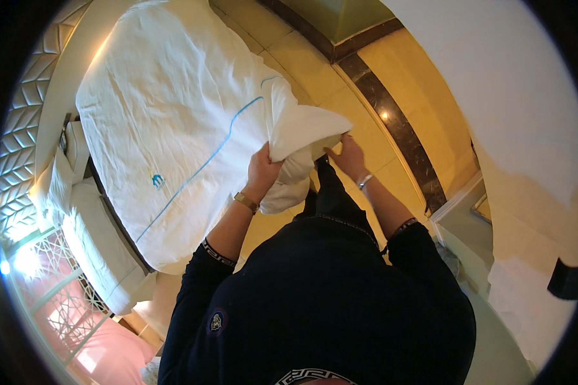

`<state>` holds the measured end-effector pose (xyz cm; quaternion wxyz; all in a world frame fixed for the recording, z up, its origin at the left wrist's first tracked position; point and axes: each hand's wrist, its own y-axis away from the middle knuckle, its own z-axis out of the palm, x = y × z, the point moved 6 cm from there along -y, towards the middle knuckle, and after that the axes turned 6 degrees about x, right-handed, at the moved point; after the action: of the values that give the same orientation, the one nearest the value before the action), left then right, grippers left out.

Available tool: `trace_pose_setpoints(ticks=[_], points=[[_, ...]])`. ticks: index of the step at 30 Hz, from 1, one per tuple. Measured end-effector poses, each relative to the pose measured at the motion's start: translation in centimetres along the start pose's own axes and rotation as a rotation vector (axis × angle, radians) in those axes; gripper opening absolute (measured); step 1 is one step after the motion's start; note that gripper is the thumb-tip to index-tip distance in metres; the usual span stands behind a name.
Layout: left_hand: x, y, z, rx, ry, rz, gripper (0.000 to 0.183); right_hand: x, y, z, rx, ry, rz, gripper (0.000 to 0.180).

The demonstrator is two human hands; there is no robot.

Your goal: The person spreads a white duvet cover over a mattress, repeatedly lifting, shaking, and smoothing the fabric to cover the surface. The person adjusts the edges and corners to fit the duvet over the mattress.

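Note:
A large white duvet (173,120) with a blue stripe and a small blue emblem spreads out in front of me and to the left. My left hand (264,168) grips a fold of it near its near right end, thumb on top. At the corner of the same end, my right hand (349,156) pinches the cloth edge between thumb and fingers. Between the two hands the fabric is lifted and folded over, with its inner side showing beneath. Bunched cloth hangs below my left hand, close to my legs.
Behind the duvet at left lies a bed with white linen (101,240) under a padded wall panel (24,120). A lattice screen (72,288) and pink curtain (111,351) stand lower left. Tiled floor (289,48) runs past a dark stone strip (380,101); a white wall rises at right.

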<state>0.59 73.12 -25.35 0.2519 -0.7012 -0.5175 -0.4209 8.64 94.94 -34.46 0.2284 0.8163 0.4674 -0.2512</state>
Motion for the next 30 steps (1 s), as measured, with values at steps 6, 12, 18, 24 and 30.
trace_pose_setpoints(ticks=[6,12,18,24,30], points=[[0.4,1.1,0.5,-0.145,-0.068,0.068,0.028,-0.2,-5.7,5.7,0.398,-0.658,0.442,0.051],[0.4,2.3,0.2,-0.151,-0.144,0.011,0.022,-0.6,-9.1,7.1,0.533,-0.794,0.437,0.034],[2.0,2.8,-0.6,-0.121,-0.159,0.052,0.022,-0.2,-10.2,8.1,0.549,-1.236,0.399,0.022],[0.1,3.4,-3.0,-0.015,-0.174,0.044,0.022,-0.2,-6.0,1.1,0.452,-0.867,-0.008,0.017],[-0.9,4.3,-2.8,-0.03,-0.058,-0.099,0.026,-0.9,7.9,-3.1,-0.355,-0.781,0.03,0.031]])
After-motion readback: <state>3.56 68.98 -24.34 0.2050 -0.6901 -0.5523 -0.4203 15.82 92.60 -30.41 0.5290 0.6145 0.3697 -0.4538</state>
